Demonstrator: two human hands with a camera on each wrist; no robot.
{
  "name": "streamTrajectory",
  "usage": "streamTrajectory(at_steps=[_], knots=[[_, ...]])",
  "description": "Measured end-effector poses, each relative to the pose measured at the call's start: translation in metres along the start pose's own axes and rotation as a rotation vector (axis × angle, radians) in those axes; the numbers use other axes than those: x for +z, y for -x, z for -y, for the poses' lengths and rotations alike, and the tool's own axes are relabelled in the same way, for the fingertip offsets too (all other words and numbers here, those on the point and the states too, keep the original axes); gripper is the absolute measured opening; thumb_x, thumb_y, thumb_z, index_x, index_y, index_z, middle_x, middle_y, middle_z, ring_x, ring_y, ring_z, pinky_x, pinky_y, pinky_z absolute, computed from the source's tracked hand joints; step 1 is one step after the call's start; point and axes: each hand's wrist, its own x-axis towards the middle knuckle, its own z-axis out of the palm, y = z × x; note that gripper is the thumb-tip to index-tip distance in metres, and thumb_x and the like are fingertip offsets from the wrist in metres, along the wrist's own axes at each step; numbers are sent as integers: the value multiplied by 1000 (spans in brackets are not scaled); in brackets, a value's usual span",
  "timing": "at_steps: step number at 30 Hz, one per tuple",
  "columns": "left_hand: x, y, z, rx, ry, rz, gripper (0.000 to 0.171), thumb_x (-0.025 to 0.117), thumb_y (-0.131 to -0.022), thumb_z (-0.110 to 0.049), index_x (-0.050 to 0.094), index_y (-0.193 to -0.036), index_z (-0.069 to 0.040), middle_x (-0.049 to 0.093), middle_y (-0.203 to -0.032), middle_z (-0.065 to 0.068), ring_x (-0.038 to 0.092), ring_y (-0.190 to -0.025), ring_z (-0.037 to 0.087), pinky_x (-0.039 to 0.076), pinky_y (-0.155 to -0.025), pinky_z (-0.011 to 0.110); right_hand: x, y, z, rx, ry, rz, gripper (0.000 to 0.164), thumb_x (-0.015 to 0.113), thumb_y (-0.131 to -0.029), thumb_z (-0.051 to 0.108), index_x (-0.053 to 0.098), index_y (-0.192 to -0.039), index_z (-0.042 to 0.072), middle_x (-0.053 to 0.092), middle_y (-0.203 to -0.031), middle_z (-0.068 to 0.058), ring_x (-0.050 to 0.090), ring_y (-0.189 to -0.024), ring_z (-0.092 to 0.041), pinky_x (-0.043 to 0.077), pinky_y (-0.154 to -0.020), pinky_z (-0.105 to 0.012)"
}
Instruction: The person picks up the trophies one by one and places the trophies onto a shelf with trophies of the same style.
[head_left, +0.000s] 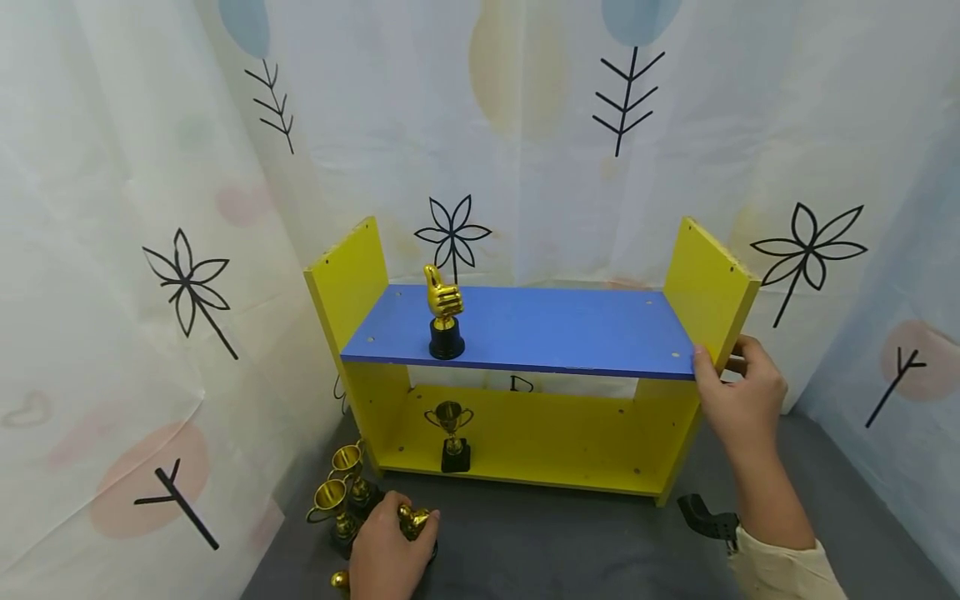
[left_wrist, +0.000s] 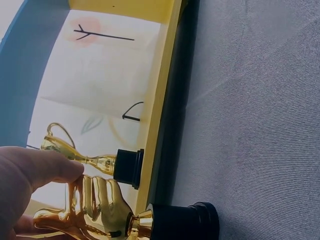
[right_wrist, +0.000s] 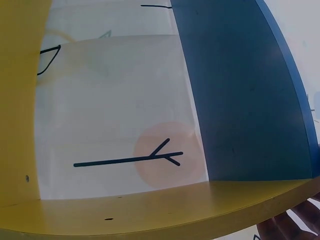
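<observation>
My left hand [head_left: 392, 546] grips a gold thumbs-up trophy [left_wrist: 102, 205] by its gold part, its black base in plain sight in the left wrist view. With my right hand [head_left: 742, 396] I hold the right side panel [head_left: 708, 283] of a yellow-and-blue shelf, near the blue board's [head_left: 555, 329] front corner. Another thumbs-up trophy [head_left: 446, 312] stands upright on that blue board, left of centre. Below it, a two-handled gold trophy cup [head_left: 452, 437] stands on the yellow lower board [head_left: 540, 433]. Only fingertips [right_wrist: 285, 225] show in the right wrist view.
Two more gold trophy cups [head_left: 330, 500] stand on the grey tabletop [head_left: 555, 550], left of the shelf and beside my left hand. A small gold piece [head_left: 341, 580] shows at the bottom edge. Patterned white curtains [head_left: 555, 167] hang around the table.
</observation>
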Motion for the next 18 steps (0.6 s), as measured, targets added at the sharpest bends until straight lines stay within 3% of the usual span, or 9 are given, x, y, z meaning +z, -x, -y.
streamTrajectory(at_steps=[18], knots=[[-2,-1,-4,-5,-7,38,46,89,-83,-44,73,-107,-9,70,-87,3,53,-58,15,46,-52,37,1,2,5,45,18,4,41,73,-100,26,69,-132,1,73,-125,-18,51,-90,10,42,-69,1]])
